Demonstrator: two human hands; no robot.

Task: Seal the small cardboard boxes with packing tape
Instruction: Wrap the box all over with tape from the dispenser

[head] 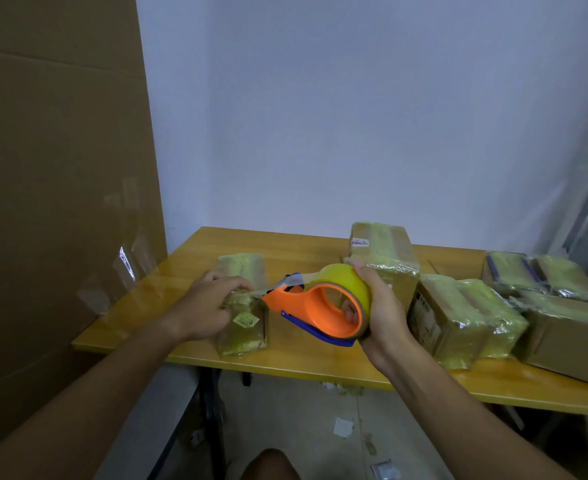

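Small tape-wrapped cardboard box (242,317) sits near the front edge of the yellow wooden surface (195,251), left hand (204,306) pressing curled fingers on its top. Right hand (377,306) grasps the orange-and-blue dispenser (316,315) with yellow tape, nose touching the box.

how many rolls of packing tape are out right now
1. The yellow tape roll sits in the orange dispenser, held by the right hand above the table. More could be hidden behind the boxes.
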